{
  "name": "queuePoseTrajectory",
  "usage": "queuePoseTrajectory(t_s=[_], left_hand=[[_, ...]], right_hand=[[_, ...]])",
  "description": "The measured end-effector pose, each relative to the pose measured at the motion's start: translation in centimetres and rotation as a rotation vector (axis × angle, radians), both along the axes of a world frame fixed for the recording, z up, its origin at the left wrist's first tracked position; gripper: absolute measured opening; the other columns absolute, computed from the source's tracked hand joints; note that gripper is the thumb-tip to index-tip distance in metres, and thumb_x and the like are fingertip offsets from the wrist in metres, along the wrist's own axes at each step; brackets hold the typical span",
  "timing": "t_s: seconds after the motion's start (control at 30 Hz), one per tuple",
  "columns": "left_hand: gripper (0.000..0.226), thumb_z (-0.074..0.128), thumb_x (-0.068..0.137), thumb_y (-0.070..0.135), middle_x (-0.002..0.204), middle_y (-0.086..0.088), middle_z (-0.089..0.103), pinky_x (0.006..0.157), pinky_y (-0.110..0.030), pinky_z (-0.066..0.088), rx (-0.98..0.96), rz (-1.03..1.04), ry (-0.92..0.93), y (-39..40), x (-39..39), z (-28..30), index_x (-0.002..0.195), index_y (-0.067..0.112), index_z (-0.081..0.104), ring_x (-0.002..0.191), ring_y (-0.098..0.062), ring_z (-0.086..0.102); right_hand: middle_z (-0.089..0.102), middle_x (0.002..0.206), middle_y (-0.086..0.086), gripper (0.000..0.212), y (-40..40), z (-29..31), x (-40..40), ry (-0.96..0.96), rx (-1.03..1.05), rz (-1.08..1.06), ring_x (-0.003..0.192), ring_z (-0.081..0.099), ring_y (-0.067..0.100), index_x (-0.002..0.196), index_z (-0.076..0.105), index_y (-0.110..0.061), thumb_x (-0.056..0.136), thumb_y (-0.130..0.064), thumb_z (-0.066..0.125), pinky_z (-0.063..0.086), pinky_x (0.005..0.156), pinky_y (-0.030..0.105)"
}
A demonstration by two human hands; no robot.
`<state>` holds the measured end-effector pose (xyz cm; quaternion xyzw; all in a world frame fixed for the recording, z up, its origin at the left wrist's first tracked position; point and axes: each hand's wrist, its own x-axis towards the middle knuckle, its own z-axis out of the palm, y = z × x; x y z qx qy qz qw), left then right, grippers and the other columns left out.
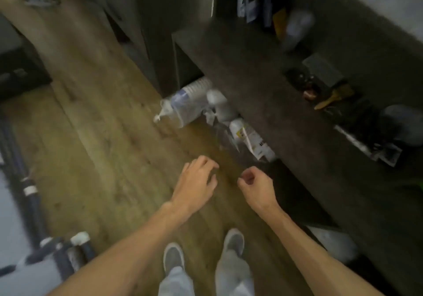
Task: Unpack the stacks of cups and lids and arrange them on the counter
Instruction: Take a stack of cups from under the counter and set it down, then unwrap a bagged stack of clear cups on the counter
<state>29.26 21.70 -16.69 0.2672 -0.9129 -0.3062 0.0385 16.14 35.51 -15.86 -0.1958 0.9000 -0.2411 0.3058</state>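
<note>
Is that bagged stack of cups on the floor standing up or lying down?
Lying down: the stack of cups rests lengthwise on the wooden floor.

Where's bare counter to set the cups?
Bare stretch of counter runs from its front edge above the bagged cup stack back to the dark clutter at right. Right side is crowded. Both hands hold nothing.

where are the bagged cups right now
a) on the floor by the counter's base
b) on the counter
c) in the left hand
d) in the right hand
a: the bagged cups lie on the wooden floor against the counter, and both hands are empty.
</note>
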Motion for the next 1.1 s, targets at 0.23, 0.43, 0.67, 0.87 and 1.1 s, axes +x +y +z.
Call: queuePoseTrajectory(t_s=[0.23,0.43,0.67,0.87,1.1], left_hand=[[0.028,0.06,0.089,0.022,0.116,-0.005,0.058,0.096,-0.043,0.041,0.084,0.033,-0.042,-2.0,-4.6,-13.6,0.116,0.02,0.063,0.113,-0.028,0.056],[0.034,0.06,0.086,0.022,0.115,-0.009,0.056,0.09,-0.046,0.049,0.131,-0.015,-0.074,-4.2,-9.9,-26.2,0.12,0.017,0.061,0.11,-0.036,0.058],[0.07,0.068,0.078,0.022,0.135,-0.013,0.048,0.1,-0.044,0.037,-0.298,-0.224,-0.055,-8.2,-15.3,-35.3,0.143,0.014,0.042,0.12,-0.034,0.05],[0.066,0.066,0.08,0.021,0.145,-0.004,0.049,0.107,-0.041,0.035,-0.138,-0.335,-0.079,-7.4,-17.1,-38.4,0.143,0.019,0.045,0.128,-0.028,0.051],[0.067,0.063,0.081,0.012,0.146,-0.005,0.05,0.116,-0.042,0.025,-0.153,-0.385,-0.148,-6.7,-14.3,-35.9,0.145,0.015,0.044,0.135,-0.026,0.048]], right_hand=[[0.064,0.118,0.005,0.032,-3.7,-14.2,-3.0,0.167,0.162,0.173,0.111,0.063,0.026,0.12,0.062,-0.017,0.092,-0.03,0.068,0.053,0.094,0.049],[0.01,0.167,0.023,0.113,-5.4,-26.6,-6.8,0.536,0.484,0.365,0.153,0.018,0.039,0.16,0.005,-0.004,0.085,-0.055,0.072,0.023,0.121,0.051],[-0.002,0.168,0.021,0.114,-8.3,-38.4,-12.5,0.568,0.634,0.358,0.153,0.017,0.041,0.16,-0.005,-0.009,0.088,-0.05,0.073,0.032,0.118,0.055],[0.047,0.154,0.011,0.079,-6.3,-39.7,-13.3,0.688,0.417,0.326,0.138,0.048,0.031,0.156,0.034,-0.017,0.089,-0.027,0.076,0.046,0.106,0.05],[0.073,0.111,0.013,0.048,-6.4,-35.0,-12.0,0.554,0.299,0.208,0.103,0.069,0.032,0.135,0.062,-0.02,0.092,0.002,0.058,0.058,0.085,0.043]])
